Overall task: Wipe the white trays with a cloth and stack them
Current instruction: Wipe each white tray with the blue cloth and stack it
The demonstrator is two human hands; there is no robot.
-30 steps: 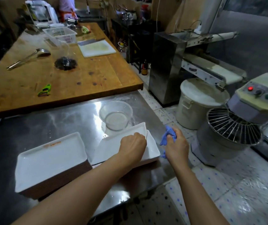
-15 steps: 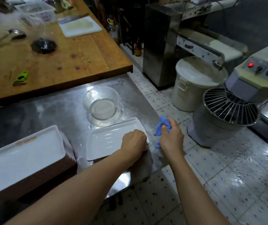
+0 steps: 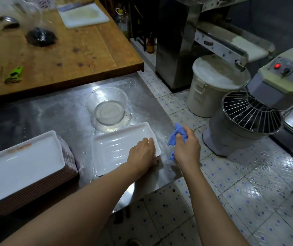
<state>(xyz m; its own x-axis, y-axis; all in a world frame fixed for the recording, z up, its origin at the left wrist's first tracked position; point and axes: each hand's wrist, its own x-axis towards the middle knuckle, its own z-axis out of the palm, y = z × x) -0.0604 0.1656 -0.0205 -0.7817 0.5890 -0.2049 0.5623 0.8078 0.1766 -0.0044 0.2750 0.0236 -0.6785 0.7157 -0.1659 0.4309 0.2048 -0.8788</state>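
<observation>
Tray [image 3: 121, 144]: white, glossy, rectangular with rounded corners and a shallow raised rim, wet streaks across its ribbed floor, flat on the brushed stainless steel table [image 3: 53, 118] at centre frame. Left hand [image 3: 143, 153] on the tray's lower right corner, fingers curled over the rim, gripping it. Right hand [image 3: 186, 148] just right of the tray, past the table edge and above the floor, fingers closed round a crumpled blue cloth [image 3: 175, 136], soft folds bunching out above the knuckles and a tail hanging below. At lower left, stack of trays [image 3: 18, 166]: white smooth top face with a reddish smear near its far rim, brown layered edges fanned beneath. Directly above the single tray and just beside its far rim, clear round plastic bowl [image 3: 106, 105] holding water, droplets scattered on the steel around it. Upper left: worn wooden worktop [image 3: 80, 50], grain and dark stains visible, with a green peeler [image 3: 14, 75], a white cutting board [image 3: 85, 15], a metal ladle [image 3: 7, 22] and a dark lump in clear wrap [image 3: 41, 36]. Right side: dough mixer [image 3: 248, 118] with a domed wire guard and a beige control head, and a dusty white lidded bucket [image 3: 213, 86]. Below: pale tiled floor [image 3: 248, 201], speckled with blue dots.
</observation>
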